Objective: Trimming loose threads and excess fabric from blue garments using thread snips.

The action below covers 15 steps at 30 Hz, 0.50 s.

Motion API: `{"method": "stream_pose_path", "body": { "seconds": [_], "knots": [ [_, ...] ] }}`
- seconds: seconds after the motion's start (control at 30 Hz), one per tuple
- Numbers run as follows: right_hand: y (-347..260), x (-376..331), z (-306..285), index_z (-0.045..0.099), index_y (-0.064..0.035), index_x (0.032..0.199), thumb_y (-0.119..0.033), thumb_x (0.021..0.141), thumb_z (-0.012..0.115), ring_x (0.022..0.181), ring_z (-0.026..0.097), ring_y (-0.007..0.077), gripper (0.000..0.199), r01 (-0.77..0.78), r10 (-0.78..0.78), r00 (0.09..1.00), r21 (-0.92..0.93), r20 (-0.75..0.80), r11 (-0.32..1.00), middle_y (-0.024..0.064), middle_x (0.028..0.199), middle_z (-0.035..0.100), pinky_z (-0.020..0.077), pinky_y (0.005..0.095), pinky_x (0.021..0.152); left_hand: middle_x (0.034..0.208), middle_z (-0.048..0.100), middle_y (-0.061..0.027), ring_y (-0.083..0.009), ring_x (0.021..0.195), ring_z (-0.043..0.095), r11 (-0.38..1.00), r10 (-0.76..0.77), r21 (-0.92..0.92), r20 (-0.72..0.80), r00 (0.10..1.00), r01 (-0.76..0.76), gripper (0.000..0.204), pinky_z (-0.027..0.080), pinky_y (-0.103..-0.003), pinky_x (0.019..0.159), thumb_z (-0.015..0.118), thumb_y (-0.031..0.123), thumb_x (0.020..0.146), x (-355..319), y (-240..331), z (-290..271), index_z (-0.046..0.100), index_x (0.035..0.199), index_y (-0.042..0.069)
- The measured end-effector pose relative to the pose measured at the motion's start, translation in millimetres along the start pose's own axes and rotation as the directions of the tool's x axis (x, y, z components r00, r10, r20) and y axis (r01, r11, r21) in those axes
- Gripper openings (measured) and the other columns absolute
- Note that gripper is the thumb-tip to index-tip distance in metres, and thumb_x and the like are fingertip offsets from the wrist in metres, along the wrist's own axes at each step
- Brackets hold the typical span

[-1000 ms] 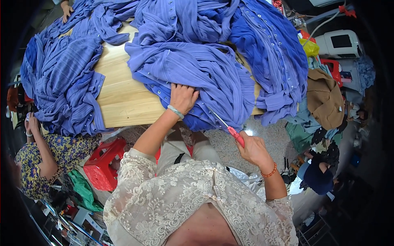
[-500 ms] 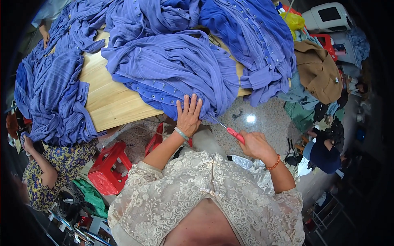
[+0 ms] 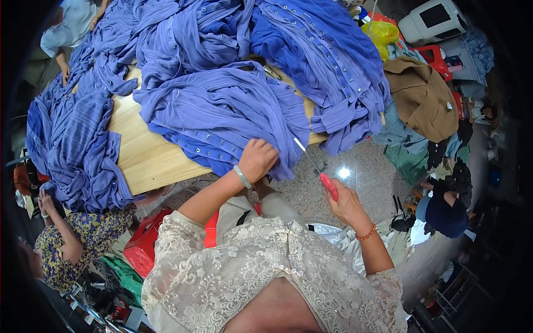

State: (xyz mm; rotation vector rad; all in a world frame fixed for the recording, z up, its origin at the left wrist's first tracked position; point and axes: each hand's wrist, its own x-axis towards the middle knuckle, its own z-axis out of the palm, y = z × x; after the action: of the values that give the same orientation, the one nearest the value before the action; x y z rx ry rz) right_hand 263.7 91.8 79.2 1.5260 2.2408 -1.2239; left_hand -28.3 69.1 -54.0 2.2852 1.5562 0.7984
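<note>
A pleated violet-blue garment point(image 3: 216, 105) lies bunched at the table's near edge, with a darker blue band of metal eyelets or snaps along its front. At its lower right side, my left hand point(image 3: 257, 161) is closed with curled fingers on the cloth. My right hand point(image 3: 345, 202) grips the red handle of a slim tool point(image 3: 328, 186), over the floor to the right of the garment. A thin metal shaft with a pale tip points from the handle up and left, close to the garment's right edge. The tool's exact kind cannot be made out.
More blue garments are heaped over the wooden table point(image 3: 133, 144). Brown clothing point(image 3: 425, 97) and a yellow bag point(image 3: 382, 36) sit at the right. A red stool point(image 3: 144, 244) stands at lower left, near a person in a flowered garment point(image 3: 83, 238). Another person point(image 3: 72, 33) is at far left.
My left hand has gone from flat with spread fingers to curled on the cloth. My right hand has moved slightly right and down, taking the tool's tip off the garment's lower edge.
</note>
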Motion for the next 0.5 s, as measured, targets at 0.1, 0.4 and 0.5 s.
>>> {"method": "stream_pose_path", "body": {
  "seconds": [0.1,0.4,0.5],
  "knots": [
    [2.0,2.9,-1.8,0.059,-0.0031,0.121,-0.012,0.092,0.058,0.097,0.066,0.0406,0.029,-0.011,0.013,0.999,0.058,-0.035,0.998,0.0200,0.102,0.069,0.0517,0.0426,0.083,0.078,0.062,-0.0138,-0.0358,0.076,0.057,0.955,-0.246,-0.212,-0.164,0.955,0.209,0.012,0.045,-0.046,0.068,0.068,0.017,0.085,40.2,-22.0,-9.1,0.065,0.080,0.006],
    [23.0,11.6,3.7,0.059,-0.0022,0.110,-0.012,0.092,0.057,0.090,0.063,0.0420,0.020,0.104,-0.101,0.983,0.016,-0.150,0.994,0.0192,0.096,0.066,0.0501,0.0476,0.082,0.113,0.060,-0.0129,-0.0296,0.103,0.058,0.995,0.060,0.085,-0.151,0.987,-0.048,0.038,0.045,-0.042,0.087,0.073,0.014,0.079,28.8,-5.4,-50.8,0.062,0.115,0.007],
    [24.8,12.4,0.2,0.058,-0.0014,0.105,-0.013,0.090,0.059,0.090,0.062,0.0457,0.019,0.036,-0.034,0.999,0.037,-0.037,0.999,0.0239,0.093,0.064,0.0490,0.0515,0.081,0.117,0.059,-0.0120,-0.0283,0.108,0.057,0.993,0.084,0.068,0.132,0.988,-0.094,0.048,0.044,-0.041,0.090,0.072,0.018,0.080,-10.2,9.2,-30.8,0.059,0.126,0.009]
  ]
}}
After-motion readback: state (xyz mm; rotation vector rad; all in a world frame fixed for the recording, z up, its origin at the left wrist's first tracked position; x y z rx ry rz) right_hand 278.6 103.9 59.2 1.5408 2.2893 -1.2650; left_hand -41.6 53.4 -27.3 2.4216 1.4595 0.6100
